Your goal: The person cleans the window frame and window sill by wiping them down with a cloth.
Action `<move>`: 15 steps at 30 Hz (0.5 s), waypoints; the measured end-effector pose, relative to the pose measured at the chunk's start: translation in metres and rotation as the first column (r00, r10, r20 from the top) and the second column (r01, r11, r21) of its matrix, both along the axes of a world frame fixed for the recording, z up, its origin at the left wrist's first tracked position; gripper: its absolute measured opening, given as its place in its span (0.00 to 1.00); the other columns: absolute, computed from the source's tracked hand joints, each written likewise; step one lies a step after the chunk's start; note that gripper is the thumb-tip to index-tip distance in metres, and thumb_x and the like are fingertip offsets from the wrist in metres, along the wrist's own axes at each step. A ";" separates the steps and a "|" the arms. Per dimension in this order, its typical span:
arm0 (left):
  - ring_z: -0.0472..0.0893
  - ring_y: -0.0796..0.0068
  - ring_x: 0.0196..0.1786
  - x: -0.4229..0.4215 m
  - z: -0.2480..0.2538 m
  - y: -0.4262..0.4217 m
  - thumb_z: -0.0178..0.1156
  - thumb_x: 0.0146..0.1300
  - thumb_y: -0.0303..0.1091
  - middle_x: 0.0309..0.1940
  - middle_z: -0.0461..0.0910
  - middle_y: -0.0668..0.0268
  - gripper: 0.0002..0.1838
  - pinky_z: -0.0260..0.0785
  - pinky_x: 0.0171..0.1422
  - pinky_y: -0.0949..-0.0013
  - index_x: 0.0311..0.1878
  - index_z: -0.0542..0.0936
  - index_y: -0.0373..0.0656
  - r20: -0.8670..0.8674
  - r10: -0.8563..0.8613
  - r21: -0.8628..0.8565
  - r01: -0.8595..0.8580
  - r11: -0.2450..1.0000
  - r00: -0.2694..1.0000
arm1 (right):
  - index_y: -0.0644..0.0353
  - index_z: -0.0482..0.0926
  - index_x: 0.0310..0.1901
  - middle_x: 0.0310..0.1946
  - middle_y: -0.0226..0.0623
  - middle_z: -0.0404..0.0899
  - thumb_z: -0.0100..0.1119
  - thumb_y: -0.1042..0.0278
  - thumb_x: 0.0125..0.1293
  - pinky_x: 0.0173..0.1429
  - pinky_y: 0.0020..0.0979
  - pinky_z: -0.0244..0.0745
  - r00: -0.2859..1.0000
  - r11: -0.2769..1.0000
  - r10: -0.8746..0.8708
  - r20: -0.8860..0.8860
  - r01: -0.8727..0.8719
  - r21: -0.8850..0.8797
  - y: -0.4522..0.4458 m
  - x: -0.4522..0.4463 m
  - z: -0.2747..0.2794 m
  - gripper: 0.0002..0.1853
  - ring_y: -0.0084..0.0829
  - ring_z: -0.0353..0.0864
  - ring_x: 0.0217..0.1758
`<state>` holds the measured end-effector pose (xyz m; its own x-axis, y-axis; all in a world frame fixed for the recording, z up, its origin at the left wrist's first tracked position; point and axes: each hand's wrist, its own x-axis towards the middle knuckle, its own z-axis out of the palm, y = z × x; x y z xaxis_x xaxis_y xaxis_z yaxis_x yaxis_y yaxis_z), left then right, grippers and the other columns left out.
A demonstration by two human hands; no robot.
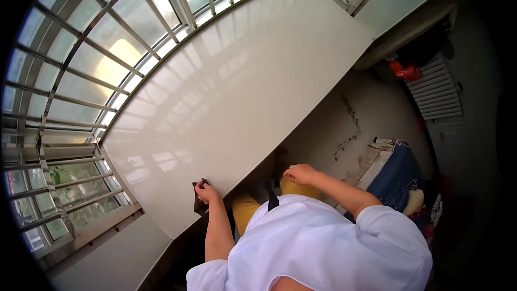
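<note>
At the near edge of the pale, glossy sill (242, 86), my left hand (204, 192) is closed on a dark brown cloth (197, 205). Part of the cloth sticks up past my fingertips and the rest hangs down beside the hand, against the sill. My right hand (300, 173) hovers over my yellow-clad leg, away from the sill, its fingers curled in. Nothing shows between those fingers, though their undersides are hidden.
Metal window bars (81, 37) curve around the sill's far side. To the right stand a white radiator (435, 89) with a red item (405, 71) by it, and a blue bag (396, 175) with bundled things. The wall below has a crack.
</note>
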<state>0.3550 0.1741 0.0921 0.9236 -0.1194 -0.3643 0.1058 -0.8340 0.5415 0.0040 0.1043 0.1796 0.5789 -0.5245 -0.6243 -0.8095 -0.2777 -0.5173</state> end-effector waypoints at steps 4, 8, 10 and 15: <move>0.79 0.59 0.48 -0.082 -0.024 -0.065 0.58 0.60 0.30 0.47 0.79 0.59 0.12 0.70 0.55 0.61 0.47 0.77 0.44 -0.167 -0.255 -0.217 0.217 0.952 0.952 | 0.50 0.80 0.51 0.42 0.35 0.79 0.60 0.64 0.61 0.50 0.40 0.76 0.984 0.982 -0.175 0.012 0.175 -0.071 -0.002 -0.089 -0.023 0.15 0.39 0.80 0.46; 0.77 0.70 0.44 -0.143 -0.039 -0.117 0.56 0.59 0.23 0.42 0.78 0.63 0.09 0.69 0.52 0.68 0.44 0.75 0.38 -0.257 -0.361 -0.431 0.229 0.873 0.896 | 0.51 0.80 0.51 0.43 0.36 0.80 0.61 0.64 0.60 0.51 0.39 0.75 0.858 0.858 -0.514 -0.014 0.513 -0.038 0.008 -0.178 -0.023 0.16 0.38 0.80 0.48; 0.76 0.72 0.44 -0.158 -0.032 -0.132 0.56 0.59 0.21 0.40 0.77 0.65 0.09 0.69 0.51 0.70 0.43 0.74 0.38 -0.290 -0.410 -0.383 0.288 0.878 0.865 | 0.51 0.80 0.52 0.44 0.37 0.82 0.61 0.64 0.60 0.53 0.38 0.76 0.722 0.724 -0.684 -0.102 0.689 0.020 0.019 -0.218 -0.024 0.17 0.37 0.80 0.49; 0.75 0.74 0.32 -0.157 -0.014 -0.134 0.55 0.60 0.22 0.37 0.76 0.66 0.09 0.69 0.34 0.71 0.44 0.74 0.42 -0.334 -0.448 -0.294 0.359 0.886 0.829 | 0.52 0.81 0.52 0.44 0.38 0.84 0.62 0.62 0.59 0.53 0.36 0.77 0.468 0.480 -0.842 -0.268 0.877 0.024 0.099 -0.306 -0.056 0.18 0.37 0.83 0.47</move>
